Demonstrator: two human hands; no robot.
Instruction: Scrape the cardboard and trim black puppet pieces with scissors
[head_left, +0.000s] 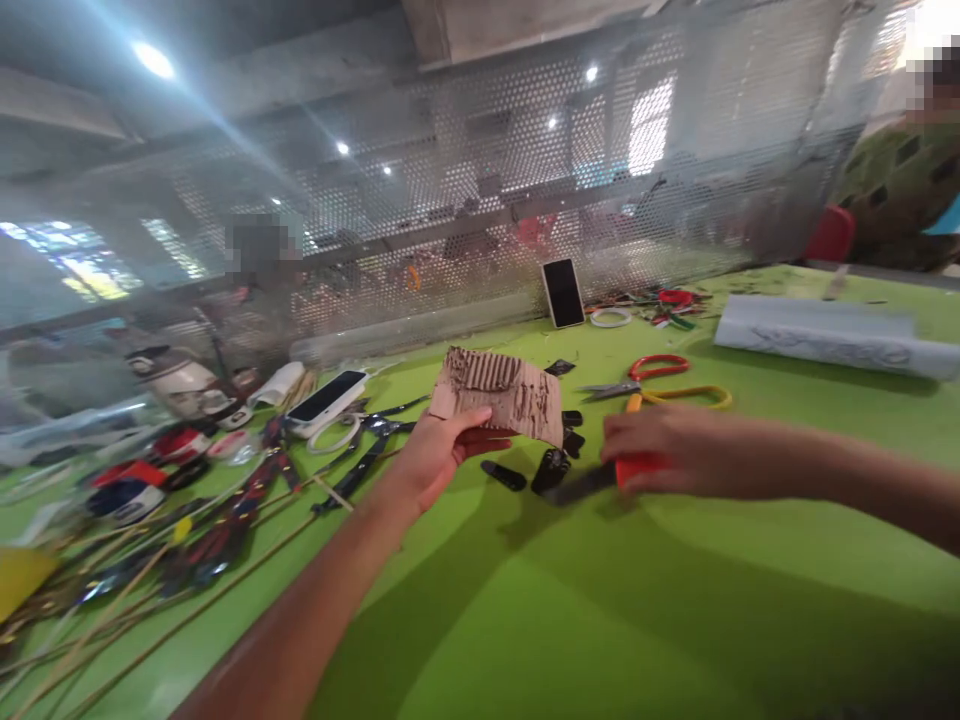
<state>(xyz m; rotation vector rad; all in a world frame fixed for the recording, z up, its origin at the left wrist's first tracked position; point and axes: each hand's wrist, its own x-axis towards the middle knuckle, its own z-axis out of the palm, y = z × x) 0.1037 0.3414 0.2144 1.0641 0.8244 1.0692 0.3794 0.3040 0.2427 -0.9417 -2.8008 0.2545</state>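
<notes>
A torn piece of brown corrugated cardboard (517,393) is gripped at its lower left edge by my left hand (446,450), with the thumb on top. My right hand (649,450) is closed around a tool with a red and orange handle, blurred by motion. From it a dark blade (581,487) points left, low over the green table (600,620). Several small black pieces (504,475) lie below and right of the cardboard. Scissors with red and yellow handles (660,368) rest just beyond my right hand.
Thin sticks (187,620), tape rolls (180,443), pliers (375,430) and a white device (328,400) crowd the left. A dark-screened tablet (563,293) leans at the back. Rolled paper (832,335) lies right. Behind stands a perforated metal screen (480,200); a person sits far right.
</notes>
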